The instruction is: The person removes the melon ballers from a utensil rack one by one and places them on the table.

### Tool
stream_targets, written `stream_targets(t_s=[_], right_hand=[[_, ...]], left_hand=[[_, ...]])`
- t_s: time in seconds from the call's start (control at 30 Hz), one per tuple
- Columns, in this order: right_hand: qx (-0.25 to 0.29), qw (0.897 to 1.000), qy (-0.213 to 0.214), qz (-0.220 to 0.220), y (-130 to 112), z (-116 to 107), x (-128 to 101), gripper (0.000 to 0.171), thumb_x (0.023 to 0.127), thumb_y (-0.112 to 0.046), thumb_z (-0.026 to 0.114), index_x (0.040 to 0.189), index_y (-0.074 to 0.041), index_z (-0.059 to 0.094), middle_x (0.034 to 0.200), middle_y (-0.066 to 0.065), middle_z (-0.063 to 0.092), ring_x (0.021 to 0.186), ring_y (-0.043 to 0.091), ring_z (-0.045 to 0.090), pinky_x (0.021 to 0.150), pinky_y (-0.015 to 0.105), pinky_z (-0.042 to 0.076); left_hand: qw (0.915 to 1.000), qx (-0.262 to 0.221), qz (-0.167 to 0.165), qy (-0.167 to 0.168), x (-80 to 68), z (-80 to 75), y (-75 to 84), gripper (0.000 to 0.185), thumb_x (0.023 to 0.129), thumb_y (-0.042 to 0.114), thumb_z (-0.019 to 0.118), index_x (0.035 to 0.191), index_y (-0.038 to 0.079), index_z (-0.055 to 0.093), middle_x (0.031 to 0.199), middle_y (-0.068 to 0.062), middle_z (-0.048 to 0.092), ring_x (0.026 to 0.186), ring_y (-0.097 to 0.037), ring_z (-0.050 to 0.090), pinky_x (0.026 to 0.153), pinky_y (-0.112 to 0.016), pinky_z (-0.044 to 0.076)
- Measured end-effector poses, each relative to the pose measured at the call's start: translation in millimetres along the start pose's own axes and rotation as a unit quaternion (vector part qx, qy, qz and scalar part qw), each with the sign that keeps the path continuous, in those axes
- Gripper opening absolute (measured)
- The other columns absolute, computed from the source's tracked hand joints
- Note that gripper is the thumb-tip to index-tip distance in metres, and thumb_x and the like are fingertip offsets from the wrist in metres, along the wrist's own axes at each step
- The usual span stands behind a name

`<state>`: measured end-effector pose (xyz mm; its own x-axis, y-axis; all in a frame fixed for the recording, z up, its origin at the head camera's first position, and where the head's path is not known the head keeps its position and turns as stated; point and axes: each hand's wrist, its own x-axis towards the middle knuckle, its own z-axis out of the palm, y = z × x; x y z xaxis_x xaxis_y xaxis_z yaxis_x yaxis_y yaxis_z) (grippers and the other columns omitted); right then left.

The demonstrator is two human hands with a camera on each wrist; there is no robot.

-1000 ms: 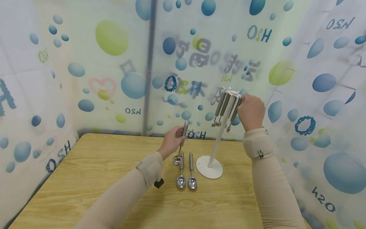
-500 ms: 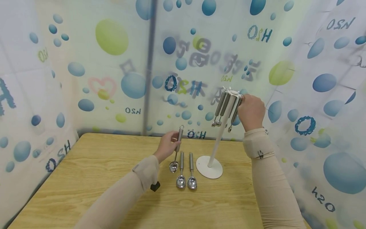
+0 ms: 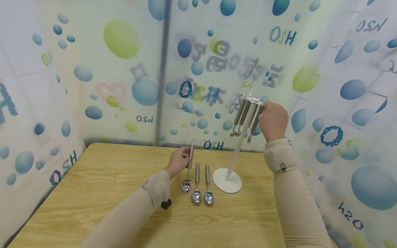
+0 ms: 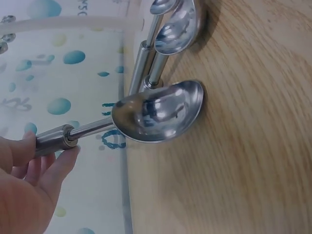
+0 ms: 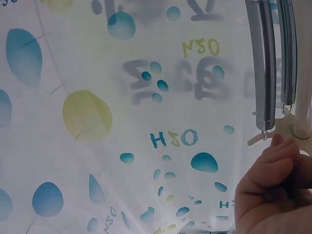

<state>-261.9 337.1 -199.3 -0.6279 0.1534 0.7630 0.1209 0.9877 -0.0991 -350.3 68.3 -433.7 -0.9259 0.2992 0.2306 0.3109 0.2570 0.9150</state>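
My left hand (image 3: 178, 161) holds a metal ice cream scoop (image 3: 186, 186) by its handle, thumb on one side and fingers on the other. The scoop stands tilted, its bowl low at the table and handle end upward. Close by on the right lie a middle scoop (image 3: 196, 196) and a right scoop (image 3: 208, 197), side by side, bowls toward me. My right hand (image 3: 273, 120) grips the top of a white utensil stand (image 3: 237, 151); in the right wrist view, curled fingertips are at a hook (image 5: 257, 139). Several small-bowled utensils (image 3: 239, 113) hang from the stand by their handles.
The stand's round white base (image 3: 227, 187) rests on the wooden table (image 3: 102, 179), right of the scoops. A bubble-patterned curtain (image 3: 124, 79) rises behind the table and along both sides. A small black block (image 3: 166, 204) shows beneath the left cuff.
My left hand has moved left and down with its scoop, bringing the bowl beside the two lying scoops. The right hand keeps its place at the top of the stand.
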Motion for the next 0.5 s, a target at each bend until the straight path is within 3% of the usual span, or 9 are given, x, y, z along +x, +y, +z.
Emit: stream_targets(t_s=[0.5], right_hand=[[-0.002,1.0,-0.001,0.005,-1,0,-1,0.037,0.096,-0.007,0.043,0.059,-0.005,0.045,0.053,0.011,0.042,0.053,0.03,0.045,0.047,0.042,0.038]], left_hand=[[0.9965,-0.039,-0.074,-0.003,1.5,-0.1,-17.1,0.034,0.089,-0.001,0.065,0.122,-0.002,0.057,0.109,-0.015,0.061,0.086,-0.023,0.064,0.068,-0.028,0.058]])
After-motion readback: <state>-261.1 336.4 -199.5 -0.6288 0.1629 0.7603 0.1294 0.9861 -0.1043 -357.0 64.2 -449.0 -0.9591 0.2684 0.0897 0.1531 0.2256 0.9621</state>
